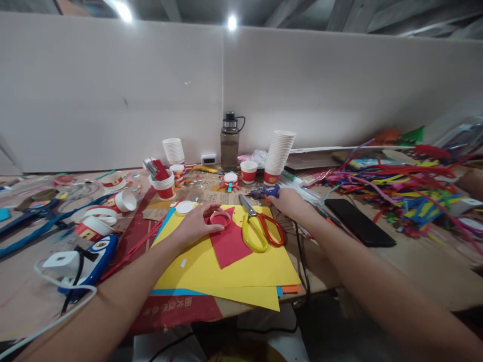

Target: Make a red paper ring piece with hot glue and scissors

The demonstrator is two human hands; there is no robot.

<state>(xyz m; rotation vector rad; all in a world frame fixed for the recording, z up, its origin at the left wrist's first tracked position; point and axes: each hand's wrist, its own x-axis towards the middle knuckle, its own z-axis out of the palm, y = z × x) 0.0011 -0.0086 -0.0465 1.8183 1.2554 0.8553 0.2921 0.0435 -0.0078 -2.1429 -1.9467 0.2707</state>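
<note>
My left hand [199, 224] is closed on a red-and-white ring [225, 215], which looks like a strip cut from a paper cup. It is held over a red paper sheet [231, 249] lying on yellow paper [188, 271]. My right hand [289, 201] grips a dark blue glue gun [270, 192] with a black cord running down off the table. Its nozzle points left, near the tips of open scissors [260, 226] with one yellow and one red handle. A white paper disc [184, 207] lies just behind my left hand.
A tall stack of paper cups [279, 156], a bottle [229, 143] and a cup holding pens [163, 185] stand at the back. Coloured pipe cleaners [407, 181] and a black phone [360, 222] lie right. Cut cups [94, 226] and a blue power strip [101, 259] are left.
</note>
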